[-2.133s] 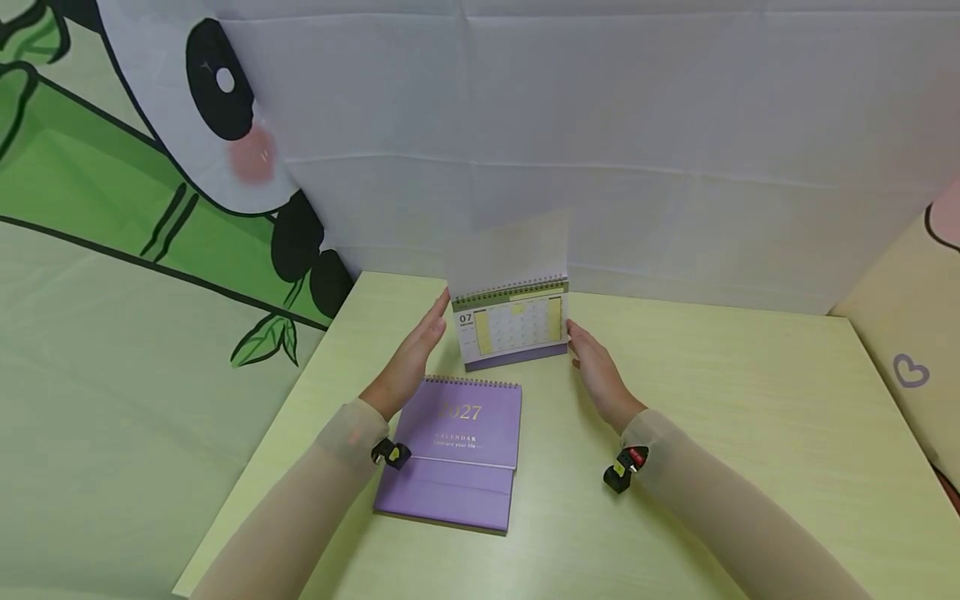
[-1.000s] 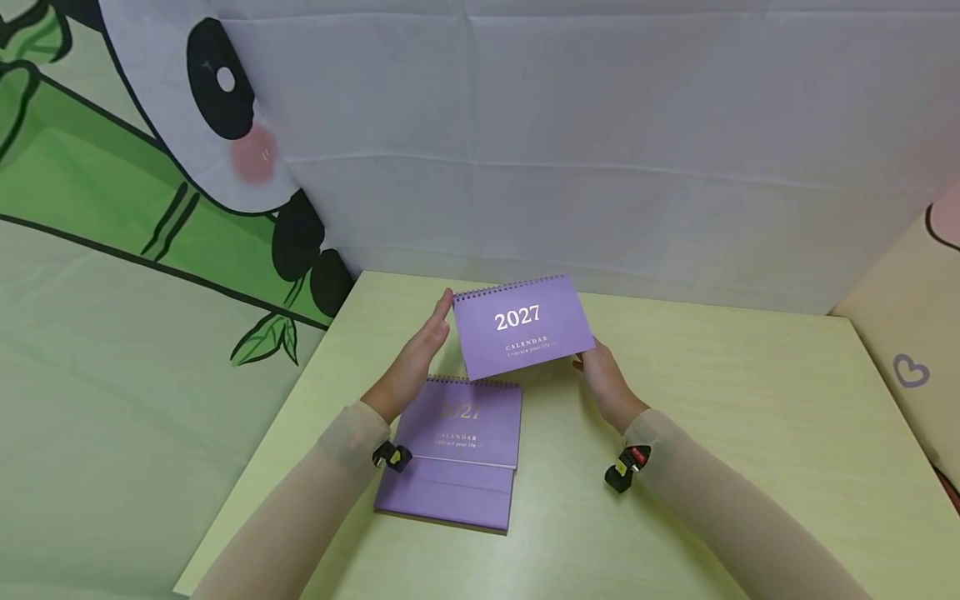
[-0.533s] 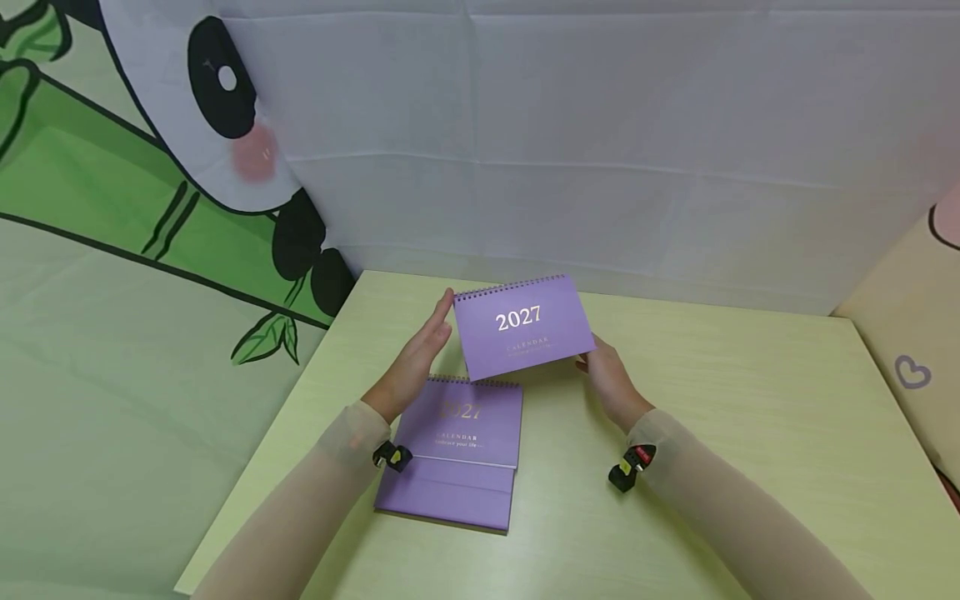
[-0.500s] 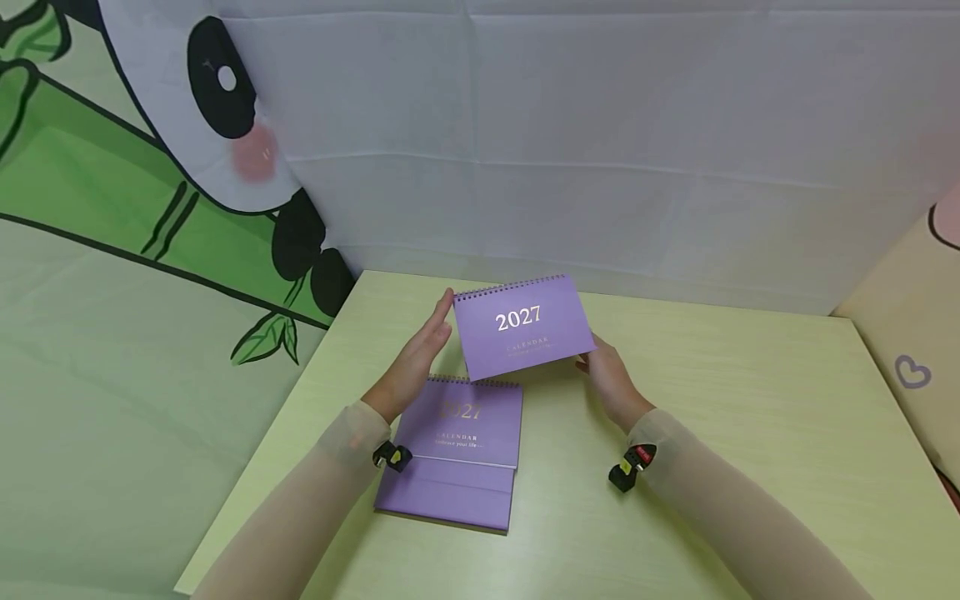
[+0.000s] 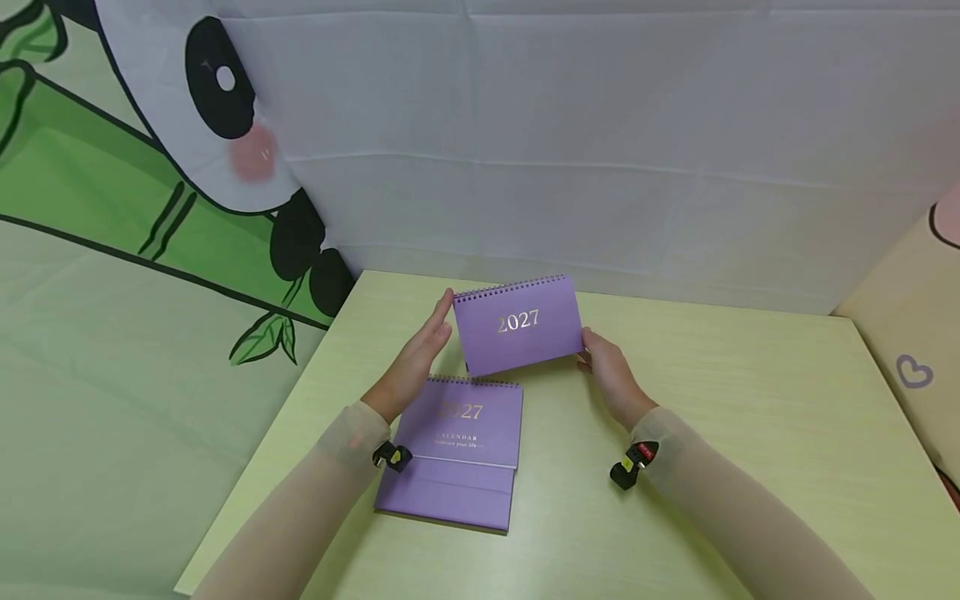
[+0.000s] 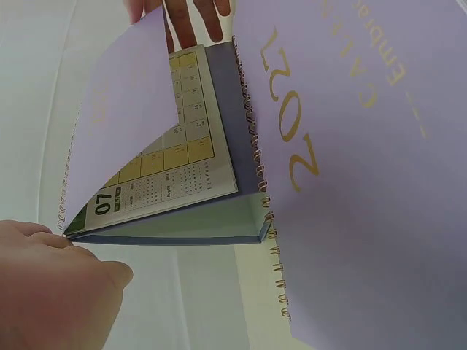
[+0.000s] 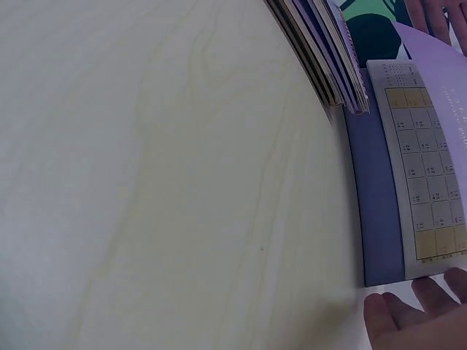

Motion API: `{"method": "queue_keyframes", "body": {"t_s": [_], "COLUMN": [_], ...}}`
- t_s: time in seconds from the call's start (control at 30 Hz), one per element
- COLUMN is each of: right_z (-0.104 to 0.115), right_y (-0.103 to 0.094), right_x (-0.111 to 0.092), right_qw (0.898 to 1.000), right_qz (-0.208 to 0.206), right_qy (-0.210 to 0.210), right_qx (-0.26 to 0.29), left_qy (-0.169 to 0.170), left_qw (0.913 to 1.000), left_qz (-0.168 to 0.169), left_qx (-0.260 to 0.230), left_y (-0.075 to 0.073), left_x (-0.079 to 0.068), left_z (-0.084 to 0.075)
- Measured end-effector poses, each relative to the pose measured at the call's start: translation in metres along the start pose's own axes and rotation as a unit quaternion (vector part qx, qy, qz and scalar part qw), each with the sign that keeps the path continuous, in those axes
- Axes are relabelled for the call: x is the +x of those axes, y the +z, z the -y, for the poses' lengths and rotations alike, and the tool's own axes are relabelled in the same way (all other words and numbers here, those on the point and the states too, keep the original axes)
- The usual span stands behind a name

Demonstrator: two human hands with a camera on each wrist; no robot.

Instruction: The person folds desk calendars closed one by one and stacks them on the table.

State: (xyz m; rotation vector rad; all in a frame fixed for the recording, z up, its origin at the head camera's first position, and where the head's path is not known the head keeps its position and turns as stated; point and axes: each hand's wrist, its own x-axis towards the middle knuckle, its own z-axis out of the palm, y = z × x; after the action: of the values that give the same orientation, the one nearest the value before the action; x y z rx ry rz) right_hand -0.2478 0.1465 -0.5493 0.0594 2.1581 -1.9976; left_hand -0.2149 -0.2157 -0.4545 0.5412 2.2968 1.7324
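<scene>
A purple 2027 desk calendar [image 5: 517, 342] stands slightly turned near the back of the table, spiral at the top. Its cover [image 6: 131, 102] bows away from the July page [image 6: 168, 160] beneath. My left hand [image 5: 412, 362], fingers extended, is along the calendar's left side, fingertips right at the spiral's end. Opposite it, my right hand [image 5: 611, 375] has its thumb and fingertips at the right edge; the right wrist view shows these fingers [image 7: 401, 310] against the base and page edges. A second purple calendar [image 5: 465, 450] lies closed in front.
The pale wooden table [image 5: 720, 433] carries both calendars. Behind it hangs a white cloth [image 5: 637, 125], with a panda and green bamboo [image 5: 90, 142] printed at the left. A cream side panel [image 5: 900, 333] borders the right.
The cover has come forward and down over the July page, and its loose edge now sits lower, nearer the base. My left hand stays put; the right has shifted slightly.
</scene>
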Motion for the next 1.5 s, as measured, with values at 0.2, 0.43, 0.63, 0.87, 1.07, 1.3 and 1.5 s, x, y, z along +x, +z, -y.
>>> {"method": "queue_keyframes", "body": {"t_s": [0.2,0.43,0.63,0.87,1.07,1.3,1.5], "right_z": [0.042,0.045,0.040,0.036,0.033,0.031,0.030], "right_y": [0.020,0.024,0.025,0.025,0.025,0.027,0.029], "right_x": [-0.030,-0.031,-0.030,-0.032,-0.034,-0.035,-0.036], "right_qw": [0.998,0.993,0.986,0.982,0.982,0.982,0.983], "right_qz": [-0.020,-0.047,-0.045,-0.047,-0.038,-0.031,-0.030], "right_qy": [0.015,-0.001,0.005,0.000,-0.004,-0.004,-0.004], "right_qx": [-0.055,-0.108,-0.162,-0.181,-0.186,-0.186,-0.181], "left_qy": [0.000,0.003,0.001,0.009,0.006,-0.034,-0.052], "left_qw": [1.0000,1.0000,1.0000,0.9997,0.9975,0.9919,0.9868], "left_qz": [0.001,0.002,0.000,-0.020,-0.067,-0.086,-0.083], "left_qx": [-0.001,-0.001,0.000,-0.003,0.022,0.087,0.128], "left_y": [0.000,-0.001,-0.002,-0.003,-0.006,-0.006,-0.006], "left_x": [0.000,0.000,-0.001,0.002,0.014,0.039,0.052], "left_z": [0.000,0.000,0.000,0.000,0.000,0.004,0.008]}}
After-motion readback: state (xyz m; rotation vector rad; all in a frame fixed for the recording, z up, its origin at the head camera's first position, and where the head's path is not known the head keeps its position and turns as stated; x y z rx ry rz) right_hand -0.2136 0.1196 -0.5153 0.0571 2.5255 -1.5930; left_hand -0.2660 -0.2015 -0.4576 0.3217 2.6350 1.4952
